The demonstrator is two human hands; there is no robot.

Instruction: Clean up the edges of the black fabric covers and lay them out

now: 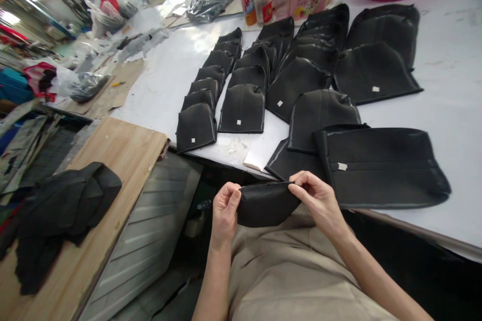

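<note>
Where the big white desk (150,93) reaches close to me, it has lots of black leathery covers in rows on it. The big black cover (384,173) lies near the edge, to my right, and looks floppy and bendy. The small black piece (265,205) is up in the air over my tan clothes (301,271), just by the desk. I think it is light and soft, not something that would break. It looks a bit shiny, so it might slip if I pinch too softly. It could sag or fold in the middle, so both ends of the top edge seem like good spots to hold. My left hand (225,213) pinches one end with thumb and fingers, and my right hand (320,200) pinches the other. Little white stickers (342,166) sit on some covers.
</note>
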